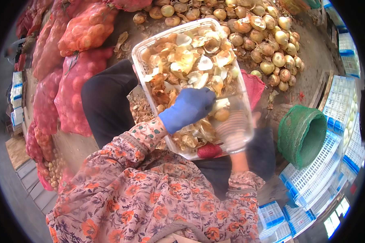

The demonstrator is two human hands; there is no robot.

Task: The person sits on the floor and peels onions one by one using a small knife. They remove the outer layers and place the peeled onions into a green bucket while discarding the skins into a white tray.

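Note:
My left hand (187, 109), in a blue glove, is closed over a white plastic basket (140, 62). A thin knife-like blade (229, 96) sticks out to the right from its fingers. Just below lies a partly peeled onion (222, 114) with a pale top. Loose brown and white onion skins (182, 60) fill much of the basket, which rests across my lap. My right hand (235, 129) is blurred at the basket's lower right wall, with slat-like stripes across it. Its grip cannot be made out. A scrap of red mesh (210, 151) lies at the basket's near end.
Unpeeled onions (261, 45) are heaped on the floor ahead. Red mesh sacks of onions (74, 94) line the left. At right stand a green mesh-covered container (301, 136) and stacked white-and-blue plastic crates (316, 164). A pink mesh sack (252, 88) lies beside the basket.

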